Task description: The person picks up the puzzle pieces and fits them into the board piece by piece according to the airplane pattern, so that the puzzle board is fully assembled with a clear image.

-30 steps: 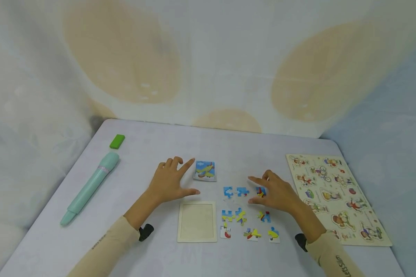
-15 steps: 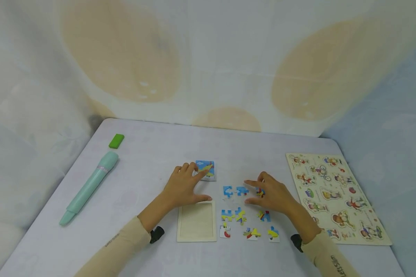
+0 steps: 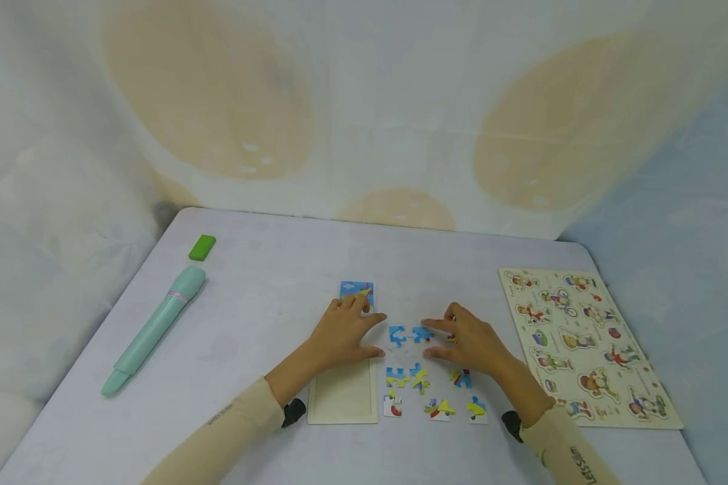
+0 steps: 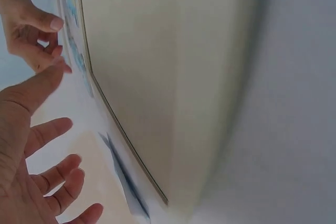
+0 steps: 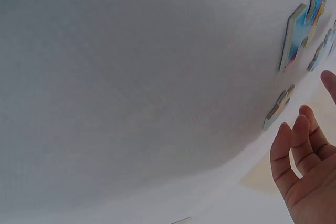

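Observation:
My left hand (image 3: 343, 334) hovers over the top edge of the shallow wooden tray (image 3: 342, 397), thumb and index finger spread apart with nothing between them. Behind it, a small picture of a yellow plane on blue (image 3: 356, 288) is partly hidden. On the right, my right hand (image 3: 473, 342) reaches over the upper row of jigsaw pieces, partly covering one, its thumb and index finger apart beside a blue piece (image 3: 422, 334). Another blue piece (image 3: 397, 335) lies between the two hands. In the left wrist view the left hand (image 4: 31, 150) has spread fingers; the right wrist view shows the right hand (image 5: 310, 166) holding nothing.
More pieces lie in rows right of the tray, among them a yellow-and-white one (image 3: 477, 409). A large board with printed figures (image 3: 588, 350) is at the right. A mint-green tube (image 3: 154, 330) and a green block (image 3: 202, 248) are at the left.
My left hand has moved right, from beside the small picture to over the tray's top edge. The right hand has shifted slightly left over the upper pieces.

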A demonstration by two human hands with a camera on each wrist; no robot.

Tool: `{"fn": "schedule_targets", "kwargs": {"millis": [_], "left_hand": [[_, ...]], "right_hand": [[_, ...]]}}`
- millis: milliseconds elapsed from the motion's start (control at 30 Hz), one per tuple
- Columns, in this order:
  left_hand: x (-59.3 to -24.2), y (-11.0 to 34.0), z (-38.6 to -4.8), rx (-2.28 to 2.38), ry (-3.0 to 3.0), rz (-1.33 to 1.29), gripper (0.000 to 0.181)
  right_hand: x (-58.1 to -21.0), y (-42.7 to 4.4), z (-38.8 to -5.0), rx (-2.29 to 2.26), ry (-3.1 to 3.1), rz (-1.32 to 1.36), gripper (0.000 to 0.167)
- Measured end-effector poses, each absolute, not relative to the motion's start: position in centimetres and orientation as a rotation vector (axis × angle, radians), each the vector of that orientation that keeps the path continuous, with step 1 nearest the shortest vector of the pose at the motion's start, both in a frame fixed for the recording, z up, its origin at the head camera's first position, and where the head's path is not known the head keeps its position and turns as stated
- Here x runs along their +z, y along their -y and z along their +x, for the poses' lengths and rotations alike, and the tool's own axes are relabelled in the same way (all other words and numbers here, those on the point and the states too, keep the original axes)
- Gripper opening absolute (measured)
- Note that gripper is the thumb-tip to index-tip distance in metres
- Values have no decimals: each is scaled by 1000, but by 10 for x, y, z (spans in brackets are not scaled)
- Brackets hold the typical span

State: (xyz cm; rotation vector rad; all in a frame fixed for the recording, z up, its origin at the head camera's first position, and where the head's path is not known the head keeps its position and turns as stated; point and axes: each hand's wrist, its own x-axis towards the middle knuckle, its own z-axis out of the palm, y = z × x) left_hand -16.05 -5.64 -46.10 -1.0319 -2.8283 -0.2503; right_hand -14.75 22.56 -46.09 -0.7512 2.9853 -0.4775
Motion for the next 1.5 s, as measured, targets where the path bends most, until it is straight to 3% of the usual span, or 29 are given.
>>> {"fn": "schedule_targets", "kwargs": {"millis": [500,967,1500], "left_hand": [[-466,30,-164,-219,2876,-1036,53],[-473,14,-168,-218,2868,-997,46],[-468,8,-169,-219,2918,-977,40]], "right_hand": [[-466,-223,-147,-479,-3004,-745,51],[-467,-220,-148,-527,-3038,-746,36],[-469,-222,-147,-529,-3055,-783,45]]}}
